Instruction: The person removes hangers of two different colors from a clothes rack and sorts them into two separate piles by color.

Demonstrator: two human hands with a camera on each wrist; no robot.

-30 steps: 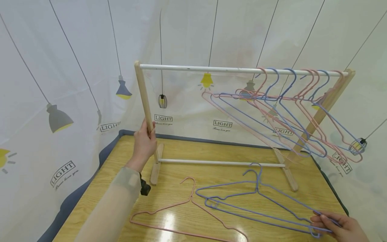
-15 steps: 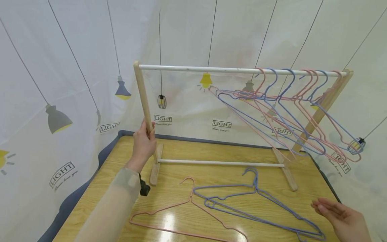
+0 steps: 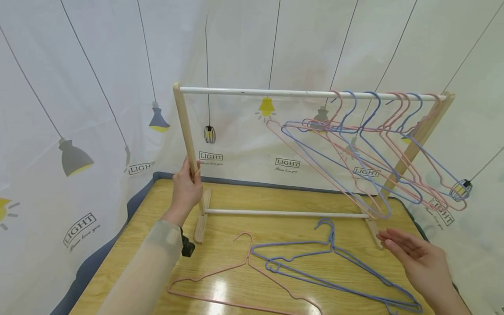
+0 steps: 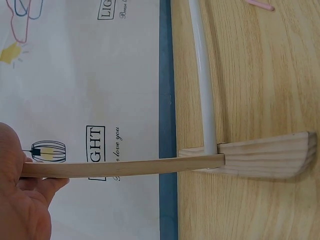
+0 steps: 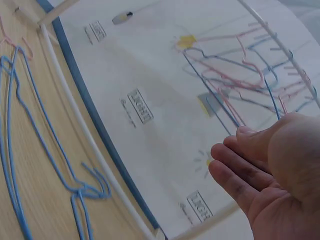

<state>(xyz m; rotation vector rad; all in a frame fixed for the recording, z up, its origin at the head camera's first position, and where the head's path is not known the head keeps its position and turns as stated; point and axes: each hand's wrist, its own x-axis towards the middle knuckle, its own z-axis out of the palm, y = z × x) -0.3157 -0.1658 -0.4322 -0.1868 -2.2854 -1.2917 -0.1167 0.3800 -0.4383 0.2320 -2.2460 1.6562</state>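
Note:
My left hand [image 3: 187, 188] grips the left wooden post [image 3: 184, 127] of a small clothes rack; in the left wrist view the fingers wrap round that post [image 4: 125, 169]. Free of any object, my right hand [image 3: 421, 260] hovers over the table's right side with fingers loosely extended, near the rack's right foot [image 3: 376, 234]. Two blue hangers [image 3: 356, 257], one mostly over the other, lie on the table to the left of it. A pink hanger [image 3: 248, 258] lies flat at the front middle. Several pink and blue hangers [image 3: 370, 131] hang on the right half of the white top rail [image 3: 252, 92].
A white lower bar [image 3: 283, 213] joins the rack's two feet just above the wooden table [image 3: 138, 258]. Behind the rack hangs a pale curtain [image 3: 244, 43] printed with lamps. A dark blue strip [image 3: 236, 180] runs along the table's back edge.
My right hand has let go of the blue hangers, which settled flat on the table, and has risen up and left toward the hanging ones. My left hand has kept its hold.

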